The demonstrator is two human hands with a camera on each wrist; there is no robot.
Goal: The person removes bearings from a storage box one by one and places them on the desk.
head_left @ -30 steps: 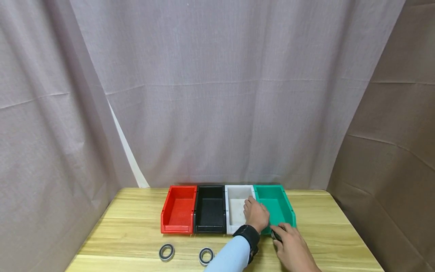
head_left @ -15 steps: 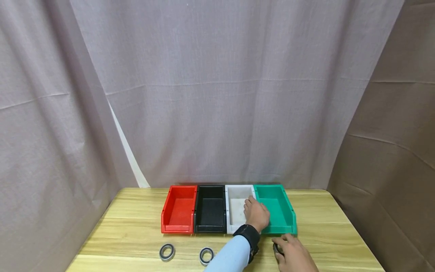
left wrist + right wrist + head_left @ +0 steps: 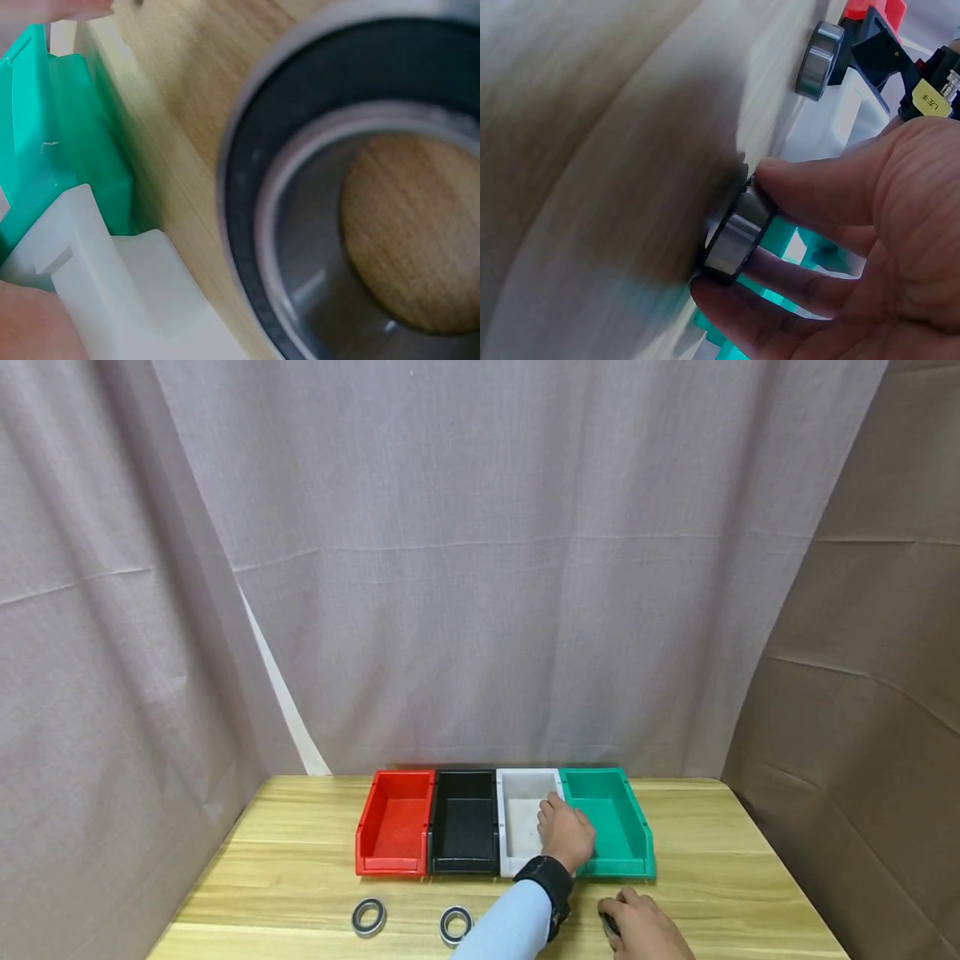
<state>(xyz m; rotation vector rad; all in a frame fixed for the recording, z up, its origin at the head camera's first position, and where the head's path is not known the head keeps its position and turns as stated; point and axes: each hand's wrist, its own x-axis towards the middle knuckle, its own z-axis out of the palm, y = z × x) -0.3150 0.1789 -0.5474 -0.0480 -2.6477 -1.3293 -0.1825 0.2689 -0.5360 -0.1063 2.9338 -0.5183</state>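
My right hand pinches a ball bearing between thumb and fingers, near the table's front edge and just short of the green bin. In the right wrist view the ring is tilted, low over the wood, its steel outer face showing. My left hand, bent at the fingers, rests over the wall between the white bin and the green one. What those fingers close on is hidden. Close to the left wrist camera, a bearing with a black seal fills the right half of that view.
Two more bearings lie flat on the wooden table: one at the left, another beside my left sleeve. A red bin and a black bin continue the row leftward. Grey curtains hang behind.
My right hand has drawn back from the green bin's front lip toward the table's near edge, the bearing still in its fingers. The left hand has stayed in place.
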